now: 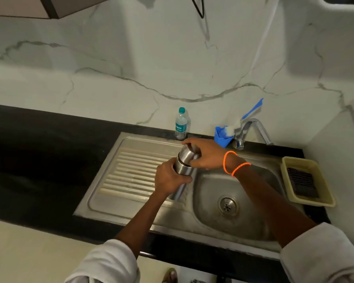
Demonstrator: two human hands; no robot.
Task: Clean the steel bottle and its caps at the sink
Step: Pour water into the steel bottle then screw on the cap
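Sink [131, 203]: stainless unit set into the dark table [39, 152], with a ribbed drainboard and a round basin; every place below is given against it.
Steel bottle [183, 166]: held tilted in the air over the seam where the drainboard meets the basin, base low, cap end up and toward the back wall. A rigid, smooth metal cylinder; I judge it slippery once wet and heavier if any liquid is inside. It will not crush, so a firm wrap around the body is the safe hold.
Left hand [170, 178]: curled around the bottle's middle, fingers closed on the body, steadying it.
Right hand [204, 154]: fingers clamped over the outer cap [189, 151] at the upper end, in what looks like a twisting grip. The cap is short and smooth, so the rim is where purchase comes from.
Basket [308, 180]: beige, on the table at the basin's right edge, with a dark scrubber inside.
Tap [251, 129]: behind the basin; no water is visible.
Plastic bottle [180, 124]: upright behind the drainboard.
Blue cup [223, 136]: behind the basin, just left of the tap, holding 1 brush.
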